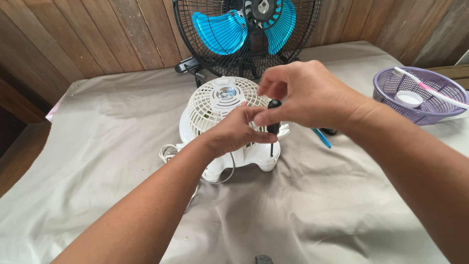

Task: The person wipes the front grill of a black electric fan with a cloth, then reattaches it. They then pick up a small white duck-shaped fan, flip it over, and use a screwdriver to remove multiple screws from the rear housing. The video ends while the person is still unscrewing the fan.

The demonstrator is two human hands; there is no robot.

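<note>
A small white fan (pixel 220 105) with a round grille lies face-up on a grey cloth (pixel 97 161). My right hand (pixel 305 93) pinches the black handle of a thin screwdriver (pixel 273 128), held upright with its tip down at the fan's white base. My left hand (pixel 237 132) rests against the fan's front side, its fingers touching the screwdriver shaft. A white cord (pixel 168 151) curls at the fan's left.
A large black fan (pixel 244 29) with blue blades stands behind. At right sits a purple basket (pixel 430 115) holding a white lid and a pink-white brush. A blue-handled tool (pixel 322 138) lies beside the small fan. Wooden walls rise behind.
</note>
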